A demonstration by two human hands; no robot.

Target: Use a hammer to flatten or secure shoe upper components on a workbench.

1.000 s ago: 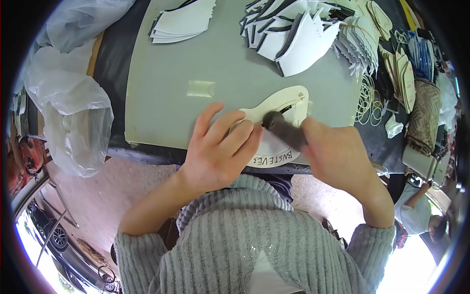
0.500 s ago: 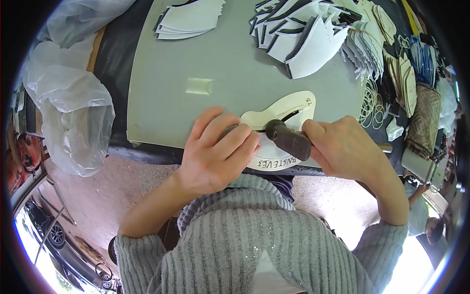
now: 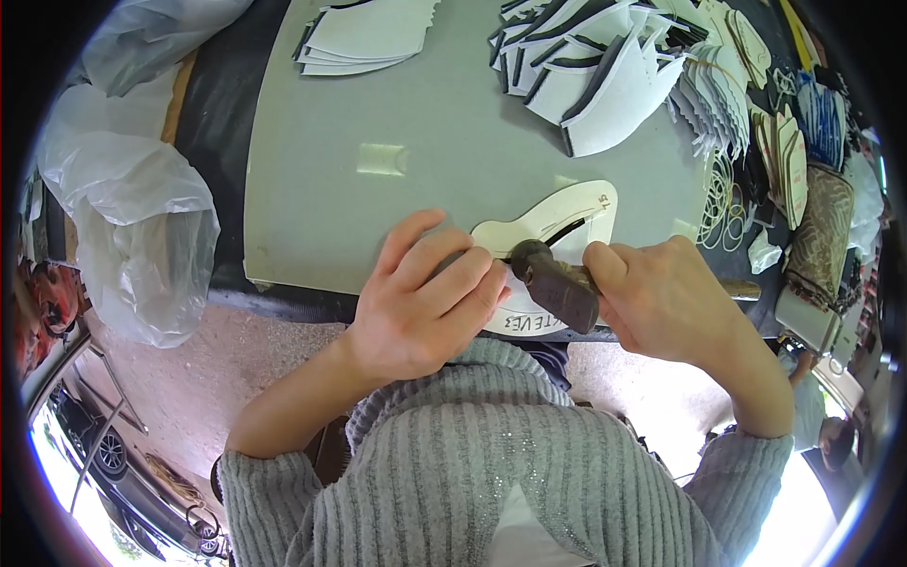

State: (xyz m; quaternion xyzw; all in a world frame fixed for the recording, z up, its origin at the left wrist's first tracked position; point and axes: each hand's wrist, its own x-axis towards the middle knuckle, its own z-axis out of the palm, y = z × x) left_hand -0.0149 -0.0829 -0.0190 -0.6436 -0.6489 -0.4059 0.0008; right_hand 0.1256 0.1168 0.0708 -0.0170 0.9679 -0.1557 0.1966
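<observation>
My right hand [image 3: 661,298] is closed around a hammer, its dark metal head [image 3: 562,293] resting on or just over a curved piece at the table's near edge. The tip of its wooden handle [image 3: 742,289] shows past the wrist. Under the head lies a cream curved template [image 3: 543,210] with a dark slit, on top of a white curved piece [image 3: 529,321] with handwriting. My left hand [image 3: 430,298] is beside it, fingers apart and bent, the fingertips at the pieces' left edge. Its thumb is mostly hidden.
Stacked white pieces with dark edges [image 3: 605,104] lie at the back right, with a smaller stack [image 3: 368,38] at back left. Coiled cord [image 3: 720,203] and a patterned roll [image 3: 817,222] are at right. A clear plastic bag [image 3: 142,227] hangs over the table's left side.
The hammer head and my right hand have shifted slightly toward me, covering more of the white piece's handwriting. My left hand stays by the same edge. The whole view has shifted slightly.
</observation>
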